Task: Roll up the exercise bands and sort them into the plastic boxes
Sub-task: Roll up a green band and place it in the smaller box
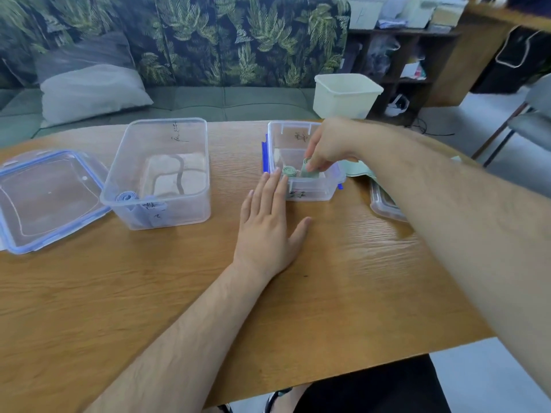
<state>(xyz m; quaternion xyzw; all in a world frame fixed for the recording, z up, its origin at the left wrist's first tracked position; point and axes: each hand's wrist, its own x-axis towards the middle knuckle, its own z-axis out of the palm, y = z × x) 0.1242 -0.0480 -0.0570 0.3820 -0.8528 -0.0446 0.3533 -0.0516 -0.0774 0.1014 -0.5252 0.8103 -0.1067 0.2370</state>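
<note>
Your R hand pinches a green roll inside the small box, next to a 2nd roll. L hand lies flat on the table, fingers straight, tips touching that box. Blue roll sits in the big box.

Behind the fingers, left hand and right hand join bare, lightly haired forearms; dark clothing covers the lap.

Wooden table occupies the foreground. Green sofa with leaf-print backrest at 12 o'clock; white pillow at 10 o'clock; dark shelving at 1 o'clock; pale floor at 4 o'clock.
</note>
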